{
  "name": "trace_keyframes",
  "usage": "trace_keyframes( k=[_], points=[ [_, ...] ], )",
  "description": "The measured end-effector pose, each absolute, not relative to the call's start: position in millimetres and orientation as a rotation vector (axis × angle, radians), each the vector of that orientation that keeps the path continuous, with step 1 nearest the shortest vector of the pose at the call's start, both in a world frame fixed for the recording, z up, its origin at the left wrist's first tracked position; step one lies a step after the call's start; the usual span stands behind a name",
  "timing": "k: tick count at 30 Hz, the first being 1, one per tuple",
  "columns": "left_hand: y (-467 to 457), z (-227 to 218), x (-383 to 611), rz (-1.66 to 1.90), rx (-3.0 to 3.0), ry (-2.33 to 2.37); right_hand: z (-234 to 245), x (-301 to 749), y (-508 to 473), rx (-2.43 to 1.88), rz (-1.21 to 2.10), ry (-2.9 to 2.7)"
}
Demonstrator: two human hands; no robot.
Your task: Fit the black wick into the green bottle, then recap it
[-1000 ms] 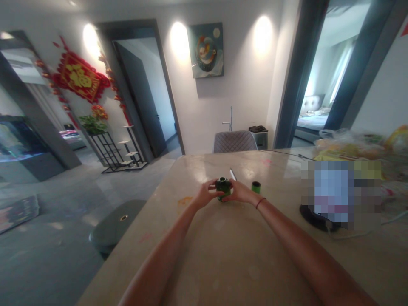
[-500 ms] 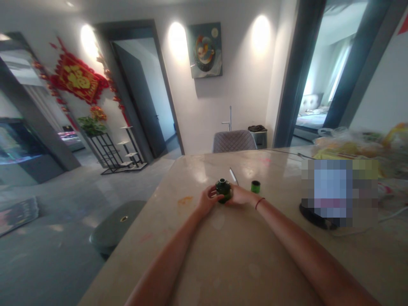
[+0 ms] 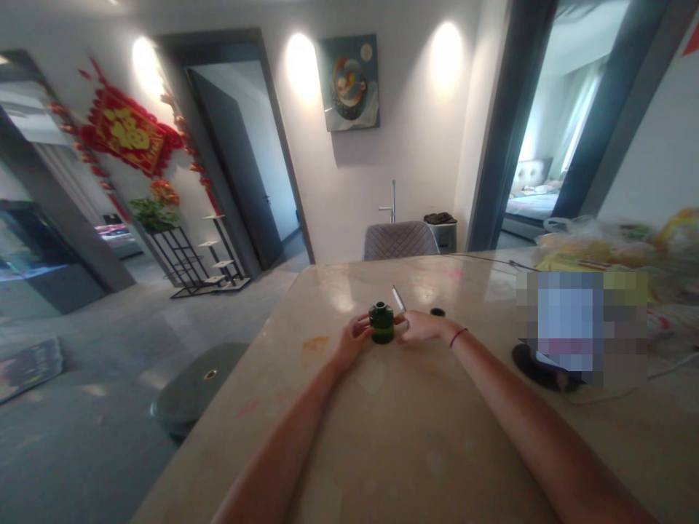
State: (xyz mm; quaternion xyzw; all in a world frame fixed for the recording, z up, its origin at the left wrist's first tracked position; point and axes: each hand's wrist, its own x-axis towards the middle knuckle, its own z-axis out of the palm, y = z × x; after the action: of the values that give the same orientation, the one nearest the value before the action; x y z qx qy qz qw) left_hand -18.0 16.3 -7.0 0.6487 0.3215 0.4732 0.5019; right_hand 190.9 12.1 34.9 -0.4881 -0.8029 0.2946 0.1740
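A small dark green bottle (image 3: 381,324) stands upright on the pale stone tabletop (image 3: 415,444). My left hand (image 3: 354,339) is at its left side, with the fingertips against it. My right hand (image 3: 424,327) lies just right of the bottle, apart from it, and nearest to a short green cylinder with a dark top (image 3: 437,311). That hand hides most of the cylinder. A narrow metal blade (image 3: 397,297) lies on the table just behind the gap between bottle and right hand.
An orange stain (image 3: 315,343) marks the table left of my hands. A pixelated block (image 3: 573,327) hides something on a black round base (image 3: 538,367) at right. Plastic bags (image 3: 593,247) lie beyond it. A grey chair (image 3: 401,240) stands past the far edge, and a dark stool (image 3: 196,386) stands left.
My right hand has come off the bottle and moved right, now covering most of the green cylinder. The bottle stays in place, with my left hand still at it.
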Motion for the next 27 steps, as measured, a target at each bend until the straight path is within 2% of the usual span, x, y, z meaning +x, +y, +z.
trace_keyframes(
  k=[8, 13, 27],
  points=[
    [16.7, -13.4, -15.3, 1.155, 1.598, 0.834, 27.5, 187.8, 10.1, -1.762, 0.107, -2.393],
    [16.0, -12.6, -15.1, 1.156, 1.615, 0.859, 21.7, 180.7, 5.8, -1.765, -0.035, -2.459],
    [16.8, -14.1, -16.1, 1.138, 1.624, 0.869, 33.4, 176.7, -2.4, -1.779, -0.152, -2.542]
  ],
)
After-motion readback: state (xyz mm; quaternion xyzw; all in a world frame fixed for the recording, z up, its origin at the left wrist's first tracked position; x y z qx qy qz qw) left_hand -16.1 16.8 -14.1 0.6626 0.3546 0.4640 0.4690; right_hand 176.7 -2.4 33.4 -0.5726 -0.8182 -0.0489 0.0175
